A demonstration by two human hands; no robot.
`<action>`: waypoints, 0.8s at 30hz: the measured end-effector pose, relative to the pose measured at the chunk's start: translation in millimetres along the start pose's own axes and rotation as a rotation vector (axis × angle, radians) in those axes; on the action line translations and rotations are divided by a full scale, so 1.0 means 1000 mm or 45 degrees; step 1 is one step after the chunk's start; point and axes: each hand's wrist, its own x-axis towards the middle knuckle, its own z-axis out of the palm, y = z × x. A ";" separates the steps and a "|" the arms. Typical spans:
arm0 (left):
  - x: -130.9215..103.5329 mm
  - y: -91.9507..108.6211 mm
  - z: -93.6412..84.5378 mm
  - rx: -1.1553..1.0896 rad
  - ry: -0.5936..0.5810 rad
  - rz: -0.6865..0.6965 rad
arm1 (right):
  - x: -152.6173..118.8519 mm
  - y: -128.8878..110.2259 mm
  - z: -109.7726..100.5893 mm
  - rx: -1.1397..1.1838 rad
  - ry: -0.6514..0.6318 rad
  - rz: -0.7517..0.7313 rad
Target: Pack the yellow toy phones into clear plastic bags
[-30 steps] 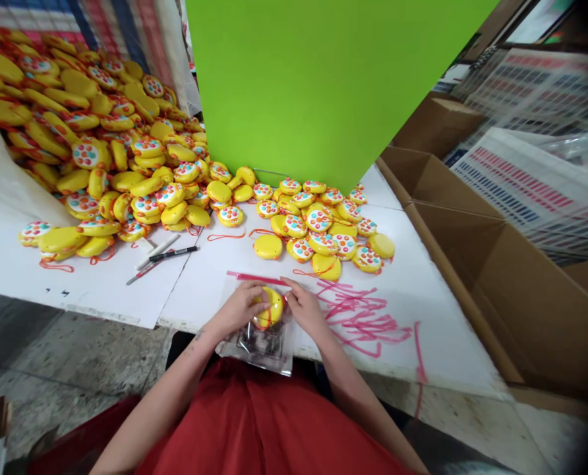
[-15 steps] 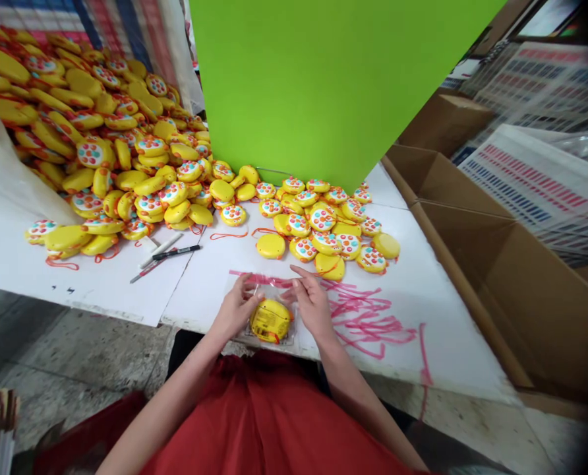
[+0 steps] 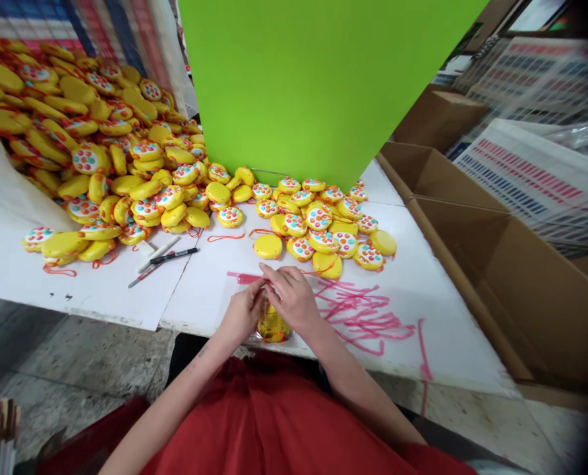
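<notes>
A yellow toy in a clear plastic bag (image 3: 273, 324) lies at the table's front edge, partly covered by my hands. My left hand (image 3: 244, 309) pinches the bag's top at its left side. My right hand (image 3: 293, 300) meets it from the right, its fingers bent together over the same top part of the bag. Both hands' fingertips touch or nearly touch. Pink strips (image 3: 247, 278) show just behind my left hand. Beyond my hands, several loose yellow toys (image 3: 318, 218) with colourful buttons lie in a group.
A large heap of yellow toys (image 3: 86, 158) fills the left. Pens (image 3: 168, 257) lie in front of it. A green panel (image 3: 323, 86) stands at the back. Pink marks (image 3: 368, 313) cover the table at right, beside open cardboard boxes (image 3: 511, 277) and white baskets (image 3: 531, 185).
My right hand has moved left to meet my left hand over the bag's top. The toy in the bag is now more covered. The view has shifted slightly.
</notes>
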 end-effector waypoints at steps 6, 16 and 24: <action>0.003 0.007 0.002 0.181 -0.076 0.066 | -0.001 0.001 0.006 -0.071 0.026 0.063; 0.013 -0.037 0.002 -0.471 -0.072 -0.369 | -0.068 0.126 -0.040 0.139 0.220 1.103; 0.016 -0.044 -0.005 -0.661 -0.100 -0.459 | -0.109 0.178 -0.072 -0.111 0.131 1.377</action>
